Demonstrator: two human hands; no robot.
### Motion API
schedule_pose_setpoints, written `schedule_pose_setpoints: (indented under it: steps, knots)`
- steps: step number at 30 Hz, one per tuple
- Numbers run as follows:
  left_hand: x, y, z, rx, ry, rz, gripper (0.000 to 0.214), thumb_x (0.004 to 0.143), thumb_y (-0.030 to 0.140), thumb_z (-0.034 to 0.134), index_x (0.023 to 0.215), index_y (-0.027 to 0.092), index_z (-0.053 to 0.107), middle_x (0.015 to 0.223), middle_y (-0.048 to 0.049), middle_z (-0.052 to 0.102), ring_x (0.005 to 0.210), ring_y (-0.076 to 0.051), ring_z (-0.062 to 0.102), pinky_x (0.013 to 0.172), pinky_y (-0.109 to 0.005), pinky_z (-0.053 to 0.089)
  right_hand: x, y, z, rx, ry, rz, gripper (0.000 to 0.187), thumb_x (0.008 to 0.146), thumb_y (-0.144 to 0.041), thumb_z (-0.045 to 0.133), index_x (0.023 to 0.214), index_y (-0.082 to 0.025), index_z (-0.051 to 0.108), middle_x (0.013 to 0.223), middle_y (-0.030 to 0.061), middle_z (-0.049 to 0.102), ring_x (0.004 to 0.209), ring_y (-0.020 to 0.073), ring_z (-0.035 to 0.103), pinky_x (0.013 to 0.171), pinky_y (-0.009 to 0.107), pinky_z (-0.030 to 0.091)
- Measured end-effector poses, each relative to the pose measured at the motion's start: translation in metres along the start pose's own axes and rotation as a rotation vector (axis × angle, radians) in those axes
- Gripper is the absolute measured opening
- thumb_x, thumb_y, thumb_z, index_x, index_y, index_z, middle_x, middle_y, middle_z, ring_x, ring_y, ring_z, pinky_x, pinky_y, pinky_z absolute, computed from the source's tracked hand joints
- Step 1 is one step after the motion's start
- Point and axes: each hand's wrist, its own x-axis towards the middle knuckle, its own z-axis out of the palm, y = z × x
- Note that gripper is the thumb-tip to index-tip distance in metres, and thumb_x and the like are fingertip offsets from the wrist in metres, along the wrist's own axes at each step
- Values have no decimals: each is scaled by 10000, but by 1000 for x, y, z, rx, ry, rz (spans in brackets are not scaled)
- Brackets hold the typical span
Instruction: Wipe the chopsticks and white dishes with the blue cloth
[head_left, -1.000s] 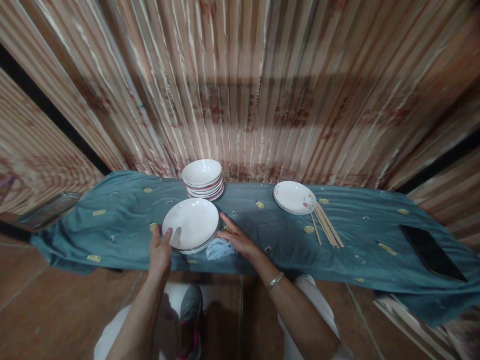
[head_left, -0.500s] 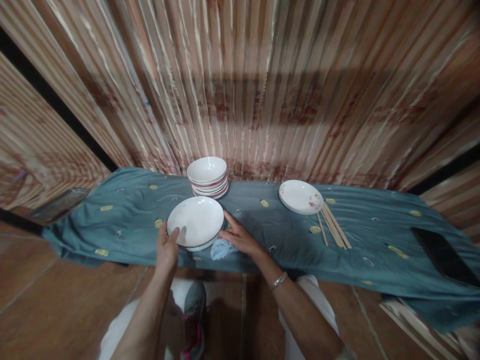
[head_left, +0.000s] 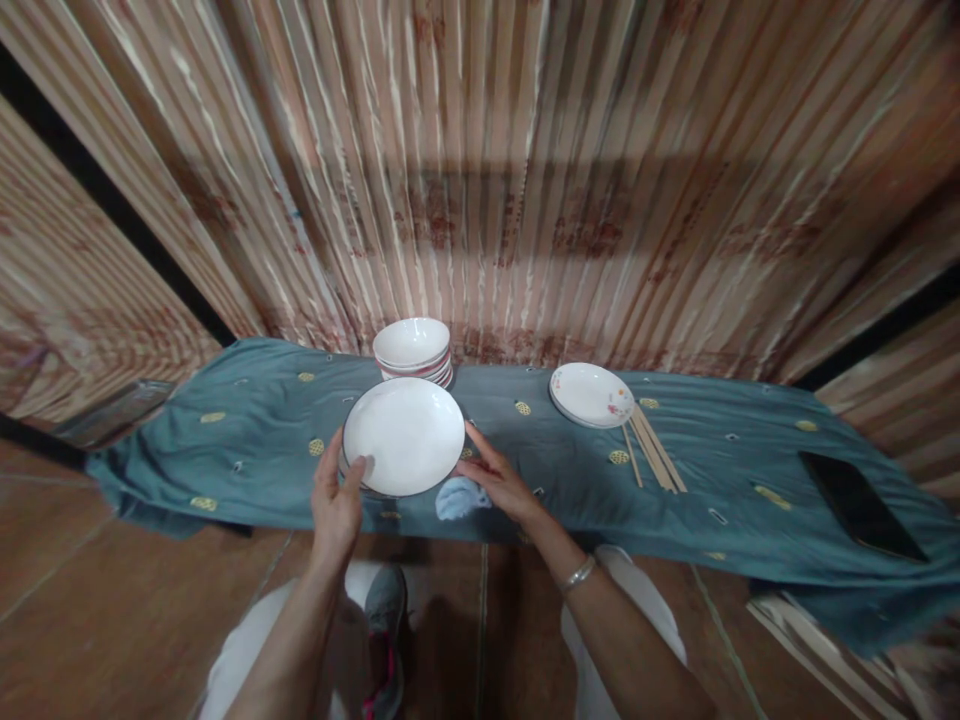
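The left hand [head_left: 337, 500], thumb laid inward, faces the right hand [head_left: 504, 482], forearms [head_left: 600, 622] converging forward.

Table [head_left: 262, 425] bears bowls [head_left: 412, 345], floral plates [head_left: 589, 393], chopsticks [head_left: 655, 452], rag [head_left: 460, 498] — dark slab [head_left: 860, 506], too.

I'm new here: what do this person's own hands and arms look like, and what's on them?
Both the left hand and right hand are ungloved. The left forearm and right forearm show no sleeve within view. A shiny, silver-coloured bangle circles the right arm near the wrist; none shows on the left.
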Motion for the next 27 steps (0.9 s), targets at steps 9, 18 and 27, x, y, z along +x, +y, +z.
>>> schedule_pose_setpoints:
  steps: [9, 18, 27]
  knots:
    - [-34, 30, 39, -177, -130, -103, 715, 750, 429, 655, 1402, 232, 440, 1419, -62, 491, 1301, -254, 441, 1094, -375, 329, -34, -12, -31, 163, 156, 48, 860, 675, -413, 741, 1436, -266, 367, 785, -25, 730, 728, 162, 676, 718, 298, 515]
    - [-68, 30, 98, -489, -361, -645, 799, 753, 208, 613, 1460, 371, 277, 1331, -66, 545, 743, -123, 665, 720, -321, 574, -60, -23, -104, -1, 355, 33, 517, 632, -415, 735, 1120, -253, 680, 1018, 19, 730, 903, 220, 669, 842, 386, 508]
    - [-92, 17, 138, -476, -524, -720, 825, 757, 201, 623, 1483, 288, 242, 1082, -63, 664, 656, -113, 636, 679, -295, 572, -63, -15, -146, -652, 872, -224, 401, 832, -386, 532, 1148, -164, 636, 1131, 120, 673, 1079, 263, 591, 957, 407, 431]
